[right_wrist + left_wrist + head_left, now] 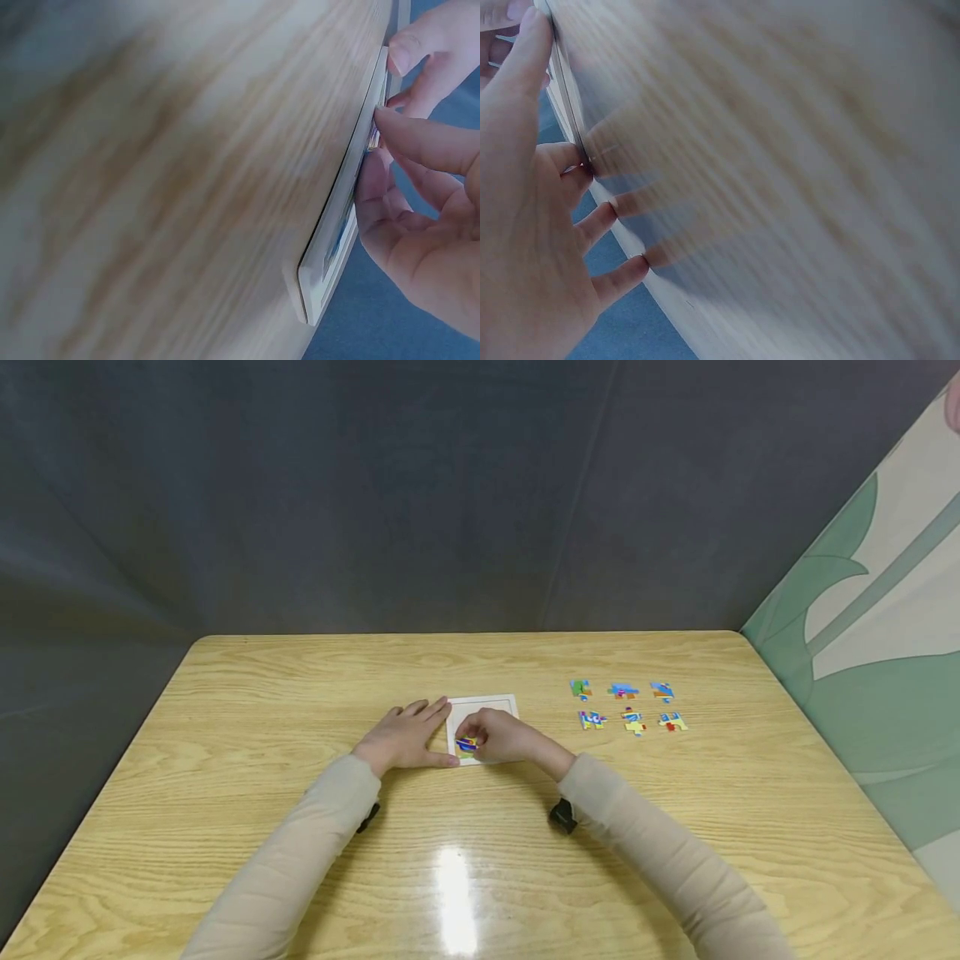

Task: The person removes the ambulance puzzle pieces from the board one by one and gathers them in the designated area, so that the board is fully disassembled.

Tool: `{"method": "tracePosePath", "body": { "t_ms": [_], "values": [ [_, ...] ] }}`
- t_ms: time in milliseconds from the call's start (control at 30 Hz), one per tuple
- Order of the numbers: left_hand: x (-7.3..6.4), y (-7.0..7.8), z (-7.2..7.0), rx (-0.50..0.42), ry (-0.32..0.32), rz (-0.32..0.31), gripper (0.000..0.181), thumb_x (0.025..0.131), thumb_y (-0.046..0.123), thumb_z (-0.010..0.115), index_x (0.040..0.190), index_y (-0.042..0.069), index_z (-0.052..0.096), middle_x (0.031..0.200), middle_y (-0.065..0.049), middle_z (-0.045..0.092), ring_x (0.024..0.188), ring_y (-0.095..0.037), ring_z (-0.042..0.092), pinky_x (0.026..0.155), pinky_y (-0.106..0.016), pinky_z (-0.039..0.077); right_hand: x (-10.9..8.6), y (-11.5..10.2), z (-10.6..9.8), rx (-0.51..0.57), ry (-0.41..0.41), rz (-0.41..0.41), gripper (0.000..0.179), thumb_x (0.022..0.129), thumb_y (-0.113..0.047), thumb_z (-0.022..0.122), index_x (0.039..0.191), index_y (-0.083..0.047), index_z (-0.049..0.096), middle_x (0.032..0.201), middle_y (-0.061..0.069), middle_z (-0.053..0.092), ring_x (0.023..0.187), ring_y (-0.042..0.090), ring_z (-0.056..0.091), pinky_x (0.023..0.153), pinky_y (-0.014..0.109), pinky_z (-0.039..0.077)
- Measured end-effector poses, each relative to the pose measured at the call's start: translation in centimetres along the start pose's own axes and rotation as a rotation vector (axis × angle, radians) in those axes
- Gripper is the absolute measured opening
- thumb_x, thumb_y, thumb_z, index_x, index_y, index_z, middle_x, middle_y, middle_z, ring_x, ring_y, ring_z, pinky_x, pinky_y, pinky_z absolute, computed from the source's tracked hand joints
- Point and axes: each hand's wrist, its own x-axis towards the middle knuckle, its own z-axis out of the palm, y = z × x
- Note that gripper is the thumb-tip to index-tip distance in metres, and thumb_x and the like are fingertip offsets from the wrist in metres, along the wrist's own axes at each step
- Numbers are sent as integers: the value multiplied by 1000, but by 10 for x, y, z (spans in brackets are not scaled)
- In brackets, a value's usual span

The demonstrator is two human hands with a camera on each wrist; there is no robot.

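Note:
A white square puzzle tray lies on the table, mostly under the hands. My left hand rests at its left side with fingers spread, thumb at the lower left corner and index fingertip by the upper left one. In the left wrist view, other fingertips of that hand touch the tabletop. My right hand reaches over the tray and pinches a blue and yellow jigsaw piece at the tray's lower left. The right wrist view shows thumb and fingers of this hand close over the tray rim, hiding most of the piece.
To the right of the tray, several loose jigsaw pieces lie in two rows, among them a green and blue one and a yellow and red one. A dark curtain hangs behind the wooden table.

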Motion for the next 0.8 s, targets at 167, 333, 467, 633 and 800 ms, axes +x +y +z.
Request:
{"method": "tracePosePath", "body": {
  "t_ms": [167, 333, 467, 633, 800],
  "values": [
    [0, 0, 0, 2, -3, -3, 94, 87, 68, 47, 156, 16, 9, 163, 0, 5, 150, -30, 14, 118, -57, 18, 0, -1, 0, -45, -2, -28, 35, 79, 10, 63, 113, 3, 65, 102, 14, 61, 79, 14, 50, 71, 18, 44],
    [1, 0, 0, 5, 1, -2, 94, 87, 69, 47, 156, 16, 9, 163, 0, 6, 150, -30, 14, 118, -57, 18, 0, -1, 0, -60, -4, -24, 35, 79, 9, 64, 113, 2, 65, 97, 11, 58, 78, 13, 48, 69, 17, 42],
    [0, 0, 0, 2, 4, 0, 94, 87, 68, 47, 156, 15, 10, 163, 0, 6, 150, -30, 14, 118, -58, 19, 2, 0, 1, -58, 9, -27, 34, 78, 10, 65, 111, 1, 66, 95, 11, 58, 76, 12, 48, 67, 17, 41],
    [0, 0, 0, 3, 8, 2, 94, 87, 68, 47, 155, 15, 10, 163, 0, 6, 149, -30, 14, 118, -58, 19, 2, 1, 1, -35, 16, -17, 33, 79, 10, 66, 110, 0, 64, 96, 10, 58, 77, 13, 48, 69, 17, 42],
    [-1, 1, 0, 3, 6, 2, 94, 87, 68, 47, 155, 15, 10, 163, 0, 6, 149, -30, 14, 118, -57, 19, 1, 2, 1, -20, 15, -19, 32, 78, 10, 66, 108, -1, 63, 94, 8, 55, 77, 12, 47, 69, 17, 41]
  ]
}}
